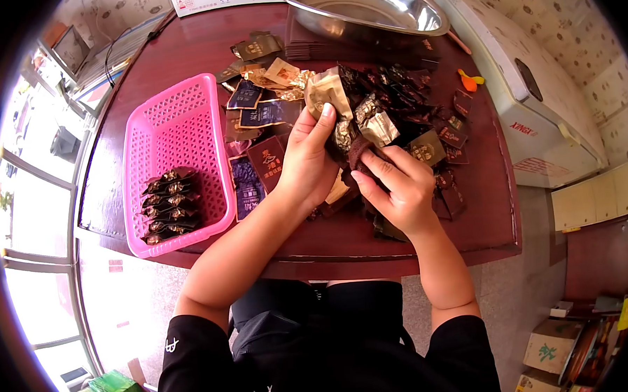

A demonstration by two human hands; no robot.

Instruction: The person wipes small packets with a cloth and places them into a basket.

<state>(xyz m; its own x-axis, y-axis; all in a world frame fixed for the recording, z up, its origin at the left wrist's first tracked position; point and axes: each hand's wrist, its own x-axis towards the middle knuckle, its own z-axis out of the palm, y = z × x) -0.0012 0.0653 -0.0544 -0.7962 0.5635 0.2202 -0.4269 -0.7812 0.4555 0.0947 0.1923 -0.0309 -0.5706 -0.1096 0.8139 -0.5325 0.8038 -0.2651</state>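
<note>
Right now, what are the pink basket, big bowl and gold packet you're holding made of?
The pink basket looks like glossy moulded plastic, with rows of holes. The bowl: polished metal, maybe stainless steel, silvery with bright reflections. The gold packet: shiny and creased, perhaps foil or coated plastic.

Looks like a small shop or its packing corner: red-brown table covered in foil sachets, white chest freezer alongside, patterned wallpaper, big glass panes at left, cartons stacked low at right. Tiled floor. Can't tell shop from back room.
</note>
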